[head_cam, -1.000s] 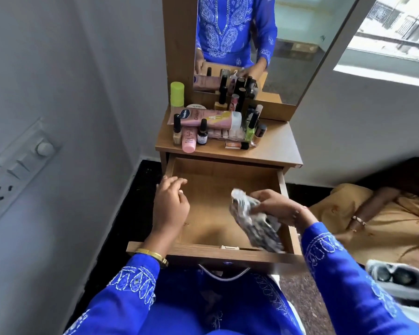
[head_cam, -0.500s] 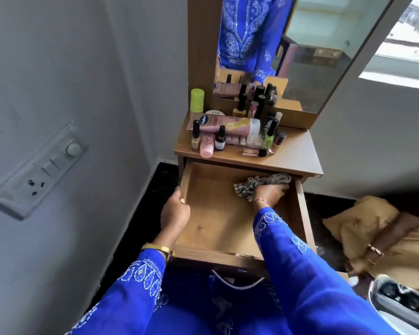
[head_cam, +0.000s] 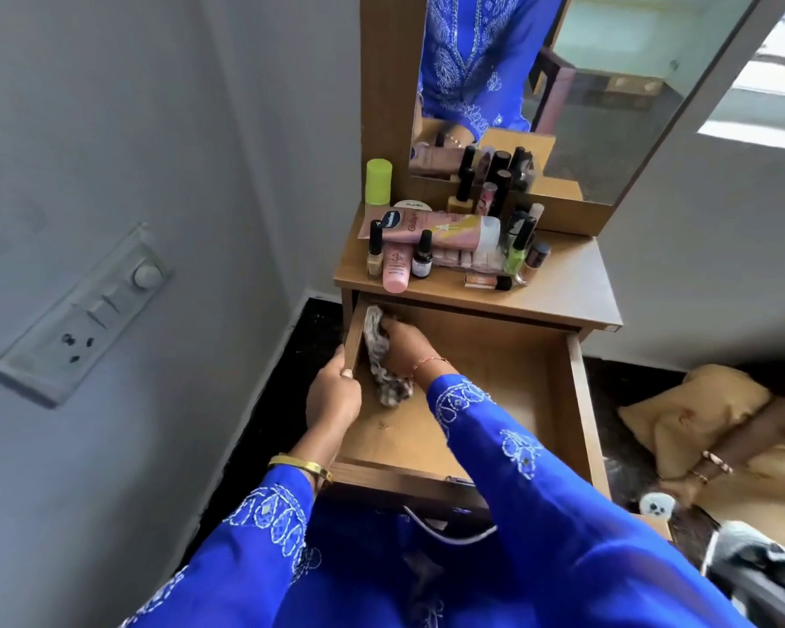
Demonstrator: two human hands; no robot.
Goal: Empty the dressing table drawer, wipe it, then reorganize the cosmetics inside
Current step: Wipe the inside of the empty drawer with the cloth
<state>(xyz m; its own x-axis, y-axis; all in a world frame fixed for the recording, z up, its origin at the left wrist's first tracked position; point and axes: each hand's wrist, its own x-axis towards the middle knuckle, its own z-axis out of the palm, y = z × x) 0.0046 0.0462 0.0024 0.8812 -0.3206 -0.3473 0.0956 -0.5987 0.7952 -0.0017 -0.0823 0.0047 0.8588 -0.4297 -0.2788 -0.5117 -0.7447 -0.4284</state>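
Note:
The wooden drawer (head_cam: 576, 401) is pulled out under the dressing table top, with only the cloth and my hand in it. My right hand (head_cam: 404, 346) presses a patterned grey-and-white cloth (head_cam: 381, 373) into the drawer's back left corner, against the left wall. My left hand (head_cam: 334, 396) grips the top edge of the drawer's left wall. On the table top (head_cam: 563, 283) stand and lie the cosmetics: a pink lotion tube (head_cam: 431, 233), a small pink tube (head_cam: 397, 269), a lime-green container (head_cam: 378, 181) and several nail polish bottles (head_cam: 517, 249).
A mirror (head_cam: 585, 83) rises behind the table. A grey wall with a switchboard (head_cam: 82, 310) is close on the left. Another person in tan clothing (head_cam: 721, 428) lies on the dark floor to the right. A white and black object (head_cam: 762, 568) sits at the lower right.
My right hand has swept the cloth from the drawer's front right, along the back, to the back left corner. My left hand moved onto the left wall's edge and stays there.

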